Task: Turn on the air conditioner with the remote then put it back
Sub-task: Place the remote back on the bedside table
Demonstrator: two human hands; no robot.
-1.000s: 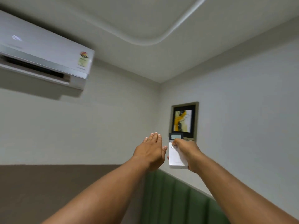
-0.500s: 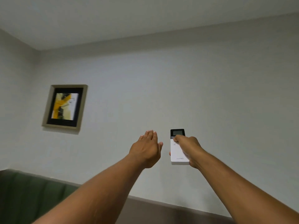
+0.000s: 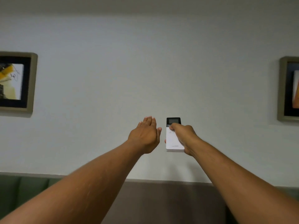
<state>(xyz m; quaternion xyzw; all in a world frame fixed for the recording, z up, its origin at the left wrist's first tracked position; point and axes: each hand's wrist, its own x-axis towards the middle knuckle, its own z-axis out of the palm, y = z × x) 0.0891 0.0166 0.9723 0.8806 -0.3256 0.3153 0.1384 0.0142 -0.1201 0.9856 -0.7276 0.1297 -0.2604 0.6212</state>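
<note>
Air-conditioner remote (image 3: 174, 139): white body, dark display at its top, held upright at arm's length before a pale wall (image 3: 145, 70); I read a faint logo near its lower edge. Right hand (image 3: 184, 138): fingers wrapped round the remote from the right side, thumb laid across the button area just under the display; I cannot tell whether a button is pressed. Left hand (image 3: 146, 135): just beside the remote but apart from it, fingers extended and close together, palm turned toward the remote, holding nothing. Surroundings: a framed picture (image 3: 16, 83) at the left edge and a second frame (image 3: 289, 88) at the right edge, both well apart from the hands; a dark panel (image 3: 161, 201) below the wall, with green padding (image 3: 24, 186) at lower left. The air conditioner itself is not in my view, so I cannot confirm that it is running. My judgement of progress: the remote is in hand and raised, so pickup is done; the switching-on is unverified; the return of the remote to its place remains, and that place is not visible to me.
</note>
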